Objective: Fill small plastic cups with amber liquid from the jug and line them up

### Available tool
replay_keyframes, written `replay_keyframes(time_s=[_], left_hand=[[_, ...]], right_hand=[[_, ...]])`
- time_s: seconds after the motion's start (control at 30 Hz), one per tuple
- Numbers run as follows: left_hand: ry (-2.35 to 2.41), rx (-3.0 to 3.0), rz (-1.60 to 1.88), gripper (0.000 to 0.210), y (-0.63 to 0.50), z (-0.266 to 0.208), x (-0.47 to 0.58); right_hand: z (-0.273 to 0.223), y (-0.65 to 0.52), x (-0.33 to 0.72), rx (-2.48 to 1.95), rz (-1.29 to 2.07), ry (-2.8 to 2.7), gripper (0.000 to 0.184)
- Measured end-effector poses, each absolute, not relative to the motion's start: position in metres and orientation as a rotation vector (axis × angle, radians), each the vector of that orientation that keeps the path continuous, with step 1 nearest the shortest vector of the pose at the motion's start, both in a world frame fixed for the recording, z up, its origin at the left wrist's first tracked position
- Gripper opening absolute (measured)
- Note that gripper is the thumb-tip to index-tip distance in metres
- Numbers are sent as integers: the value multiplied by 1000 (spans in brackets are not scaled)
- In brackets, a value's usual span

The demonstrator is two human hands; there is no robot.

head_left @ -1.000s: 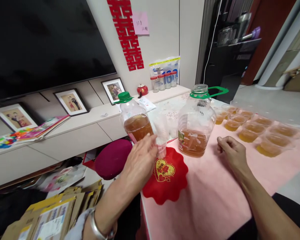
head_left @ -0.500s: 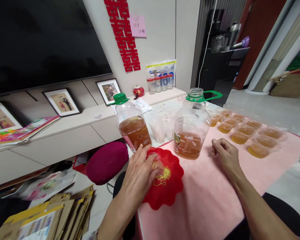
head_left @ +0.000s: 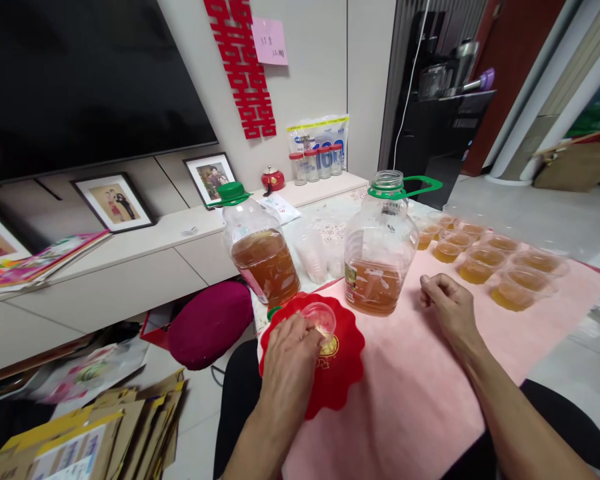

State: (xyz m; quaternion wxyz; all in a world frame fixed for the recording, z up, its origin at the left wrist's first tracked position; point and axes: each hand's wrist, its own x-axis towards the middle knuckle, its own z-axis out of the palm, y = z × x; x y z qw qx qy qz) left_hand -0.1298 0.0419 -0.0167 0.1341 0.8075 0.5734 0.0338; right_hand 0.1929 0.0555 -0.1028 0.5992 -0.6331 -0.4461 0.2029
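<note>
My left hand [head_left: 296, 353] is over a red scalloped dish [head_left: 340, 383] with gold print. Its fingers are curled at the near edge of a small clear plastic cup [head_left: 320, 313], which appears to hold no liquid; the fingertips are partly hidden. My right hand [head_left: 447, 303] rests in a loose fist on the pink cloth, with nothing visible in it. Between the hands, just beyond the dish, stands an uncapped jug [head_left: 377, 287] of amber liquid with a green handle. Left of it is a second jug [head_left: 267, 263], its green cap on.
Several clear cups of amber liquid [head_left: 480, 265] stand in rows on the pink cloth [head_left: 405, 380] at right. Stacked clear cups [head_left: 311, 257] are behind the jugs. A maroon stool [head_left: 210, 325] and flattened cardboard [head_left: 145, 420] lie to the left below the cabinet [head_left: 120, 277].
My left hand has curled its fingers and shifted to the near side of the clear cup, whose round rim now shows. My right hand stays in its fist. The view has shifted slightly.
</note>
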Motion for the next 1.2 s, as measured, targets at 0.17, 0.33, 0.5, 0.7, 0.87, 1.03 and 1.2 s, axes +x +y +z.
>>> replay_keyframes(time_s=[0.17, 0.33, 0.5, 0.7, 0.87, 1.03, 1.2], left_hand=[[1762, 2306, 176, 25, 44, -12, -136], [1731, 2415, 394, 21, 40, -27, -142], [1704, 2537, 544, 26, 35, -44, -145], [1672, 2749, 783, 34, 34, -47, -149], [1611, 2914, 938, 42, 27, -33, -141], [1529, 2734, 1076, 66, 1, -25, -83], [1618, 2137, 996, 101, 5, -23, -20]], right_hand=[[-102, 55, 193, -1471, 477, -1058, 35], [-101, 54, 194, -1482, 485, -1060, 35], [-101, 54, 193, -1487, 505, -1054, 35], [-99, 53, 192, -1440, 515, -1039, 34], [-99, 56, 193, -1323, 554, -1024, 30], [-90, 58, 184, -1185, 688, -1083, 61], [-82, 62, 170, -1128, 784, -1169, 106]])
